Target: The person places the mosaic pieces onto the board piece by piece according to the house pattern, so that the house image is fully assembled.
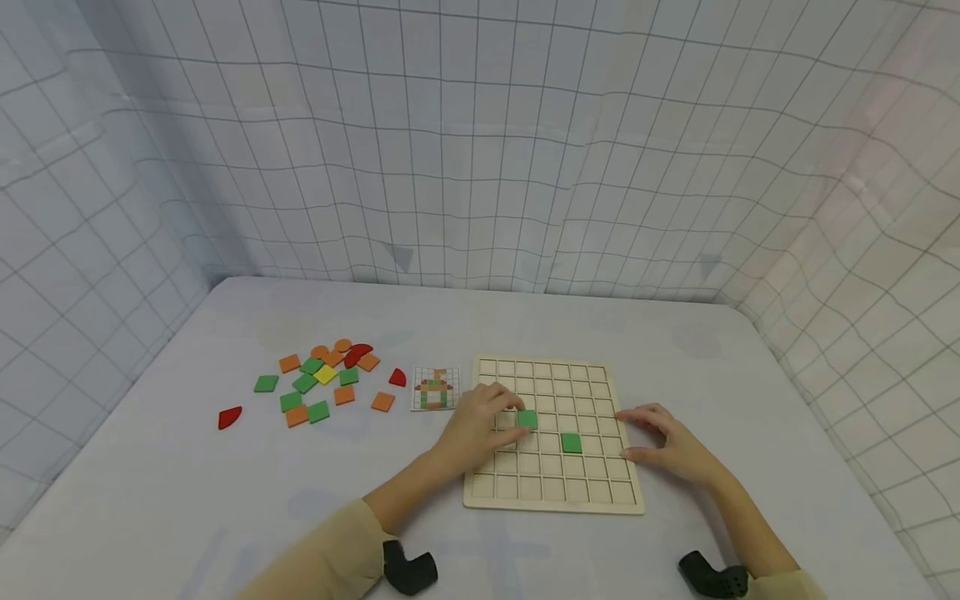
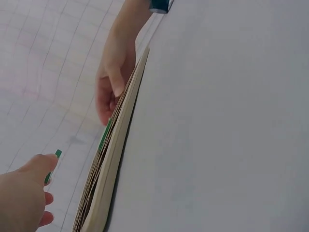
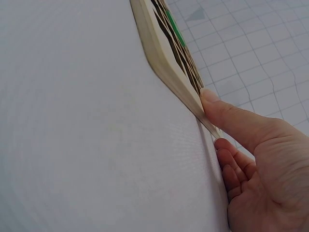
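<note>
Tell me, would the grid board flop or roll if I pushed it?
The grid board probably stays stiff, since its edge looks straight. Being flat and four-sided, it would likely slide rather than roll. Tilted, it might spill the green square lying near its middle.

No words, numbers or brands can be read in any view right now; on the card [image 1: 437, 389], just a coloured pattern is seen printed over a grid, its finer details too small to be made out.
</note>
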The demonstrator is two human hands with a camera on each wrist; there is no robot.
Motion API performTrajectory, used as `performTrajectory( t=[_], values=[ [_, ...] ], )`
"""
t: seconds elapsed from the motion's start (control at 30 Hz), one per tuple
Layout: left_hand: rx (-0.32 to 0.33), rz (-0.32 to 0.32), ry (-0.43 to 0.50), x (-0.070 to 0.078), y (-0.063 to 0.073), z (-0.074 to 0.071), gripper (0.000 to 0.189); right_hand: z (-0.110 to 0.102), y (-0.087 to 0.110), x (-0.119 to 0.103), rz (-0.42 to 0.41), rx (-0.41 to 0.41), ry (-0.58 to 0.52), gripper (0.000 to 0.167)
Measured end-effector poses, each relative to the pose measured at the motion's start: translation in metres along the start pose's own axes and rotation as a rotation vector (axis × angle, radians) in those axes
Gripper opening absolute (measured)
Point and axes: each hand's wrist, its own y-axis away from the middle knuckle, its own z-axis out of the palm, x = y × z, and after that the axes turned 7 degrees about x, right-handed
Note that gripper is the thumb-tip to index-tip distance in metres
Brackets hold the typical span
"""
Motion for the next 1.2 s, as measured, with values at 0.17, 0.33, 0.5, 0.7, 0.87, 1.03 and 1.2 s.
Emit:
performTrajectory(
  t=[0.17, 0.33, 0.5, 0.7, 0.87, 1.03, 1.2],
  values=[
    [-0.028, 0.046, 0.004, 0.02, 0.003, 0.015, 0.026, -0.001, 0.0, -0.001, -0.015, 0.0, 0.001, 0.051],
    [-0.086, 0.065, -0.024, 0.036, 0.005, 0.028, 0.025, 0.0, 0.0, 0.0, -0.029, 0.003, -0.003, 0.052],
    [-0.136, 0.045, -0.071, 0.045, 0.006, 0.036, 0.029, 0.0, 0.0, 0.002, -0.024, 0.005, 0.001, 0.051],
    [-0.163, 0.052, -0.108, 0.046, 0.008, 0.041, 0.028, 0.0, 0.0, 0.004, -0.036, 0.004, -0.001, 0.051],
    [-0.173, 0.057, -0.118, 0.046, 0.009, 0.043, 0.029, 0.0, 0.0, 0.001, -0.033, 0.003, 0.001, 0.051],
    [-0.186, 0.059, -0.146, 0.045, 0.01, 0.044, 0.03, -0.001, 0.0, -0.003, -0.016, 0.003, 0.013, 0.051],
    [-0.187, 0.063, -0.167, 0.045, 0.01, 0.045, 0.03, 0.0, 0.0, -0.004, 0.004, -0.003, 0.021, 0.051]
  ],
)
